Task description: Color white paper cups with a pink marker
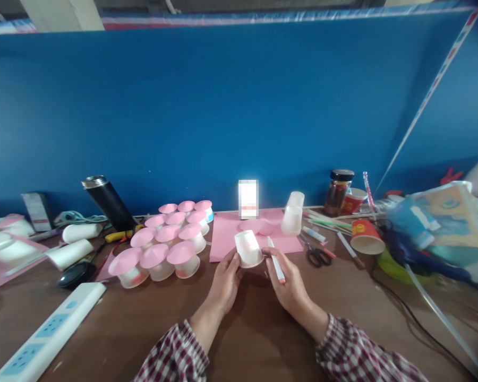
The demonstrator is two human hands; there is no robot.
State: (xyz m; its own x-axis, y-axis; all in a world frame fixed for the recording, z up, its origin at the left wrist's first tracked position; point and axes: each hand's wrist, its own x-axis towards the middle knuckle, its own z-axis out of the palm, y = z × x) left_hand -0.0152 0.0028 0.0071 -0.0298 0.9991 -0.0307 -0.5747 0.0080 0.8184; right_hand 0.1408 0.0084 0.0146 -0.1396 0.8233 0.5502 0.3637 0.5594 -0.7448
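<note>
I see both hands over the brown table, approx. center of the head view, plaid sleeves at the bottom edge. Left hand is closed on a small white cup, fingers on its left side, cup tilted w/ its open end toward the camera and held just above the tabletop, in front of the pink paper sheet. Right hand grips a white marker w/ a reddish end, the marker angled up-left so its tip sits just beside the cup's right edge; can't tell if it touches. Left of the hands stands a cluster of cups w/ pink lids, approx. three rows, close together. Behind the held cup, on the pink sheet, lie a couple of pink paper discs and a stack of clear plastic cups stands upright. To the right, black scissors lie flat near a red paper cup on its side, and a dark-lidded jar stands by the blue wall. Far left: a black flask leaning, and a white power strip at the near edge.
</note>
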